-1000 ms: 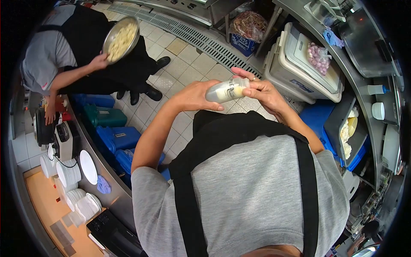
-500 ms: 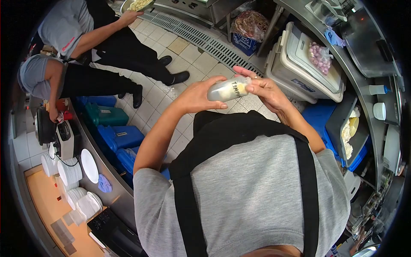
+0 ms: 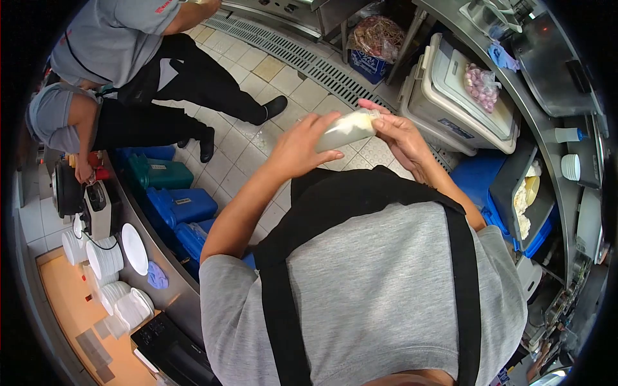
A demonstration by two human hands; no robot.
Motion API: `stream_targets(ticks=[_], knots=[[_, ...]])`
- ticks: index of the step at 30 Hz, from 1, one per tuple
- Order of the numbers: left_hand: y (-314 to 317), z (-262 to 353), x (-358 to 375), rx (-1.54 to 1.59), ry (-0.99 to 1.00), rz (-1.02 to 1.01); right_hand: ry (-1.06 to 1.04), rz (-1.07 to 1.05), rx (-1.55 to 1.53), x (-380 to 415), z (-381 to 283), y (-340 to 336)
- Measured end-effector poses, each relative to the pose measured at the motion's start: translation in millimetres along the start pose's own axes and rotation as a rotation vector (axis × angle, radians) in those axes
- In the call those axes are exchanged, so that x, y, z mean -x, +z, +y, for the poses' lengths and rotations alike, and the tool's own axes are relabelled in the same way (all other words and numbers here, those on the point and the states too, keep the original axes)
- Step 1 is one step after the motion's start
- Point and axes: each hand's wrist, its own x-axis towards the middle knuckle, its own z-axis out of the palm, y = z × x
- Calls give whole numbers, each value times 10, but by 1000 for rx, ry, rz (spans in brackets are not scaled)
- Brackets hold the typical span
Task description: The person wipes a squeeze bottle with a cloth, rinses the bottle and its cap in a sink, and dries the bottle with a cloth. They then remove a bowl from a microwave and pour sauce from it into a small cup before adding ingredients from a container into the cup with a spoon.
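A translucent plastic bottle (image 3: 347, 131) lies tilted on its side between my two hands, in front of my black apron. Pale cream contents gather toward its neck end, and the rest of it looks cloudy. My left hand (image 3: 299, 147) is wrapped round the base end. At the neck, my right hand (image 3: 400, 136) grips with thumb and fingers, and some of those fingers are hidden behind the bottle. No lettering shows on the side facing me.
Two co-workers stand at the left, one beside a counter with white plates (image 3: 106, 257). Blue bins (image 3: 182, 204) and a green bin (image 3: 159, 172) sit under it. To the right are a large lidded container (image 3: 444, 96) with a bag of shallots (image 3: 483, 87) and a steel shelf (image 3: 547, 103).
The bottle has turned in my hands, taking its black lettering out of sight. My left hand has shifted slightly. The farther co-worker has moved, and the pan of food has left view.
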Motion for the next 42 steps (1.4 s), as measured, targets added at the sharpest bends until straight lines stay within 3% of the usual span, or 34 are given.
stream_targets(ticks=[3,6,9,12,15,19,22,23,24,26,28,30,35,39,42], knots=[[-1,-153,-33,159,21,-86,-177,-202,310,12,-29,-58],[77,-28,-17,69,-129,-54,-105,-185,148,-39,-27,-64],[141,-86,-1,-277,-7,87,335,67,-187,-52,25,-87],[115,-71,-5,-312,29,100,338,73,-110,-30,23,-44],[-44,-54,-58,-149,9,-12,45,-223,316,7,-5,-84],[-195,-52,-106,-96,-46,-198,-91,-364,617,36,-122,-68],[-85,-146,-150,-53,-45,-171,-172,-202,956,39,-215,-91],[-35,-201,-151,-14,-14,-118,-199,-122,856,50,-232,-107],[-84,-137,-187,5,-120,-180,-234,-42,751,56,-232,-139],[-3,-164,-194,110,-81,-124,-322,-34,732,91,-251,-170],[45,-129,-276,169,-52,-146,-383,-157,790,97,-243,-183],[93,-19,-357,164,-36,-192,-282,-294,879,53,-196,-199],[135,-158,-461,231,-111,-238,-250,-229,991,-81,-283,-229],[103,-383,-636,271,-72,-264,-331,-115,912,-302,-382,-209],[-88,-558,-859,469,-65,-291,-348,-85,845,-579,-460,-192]])
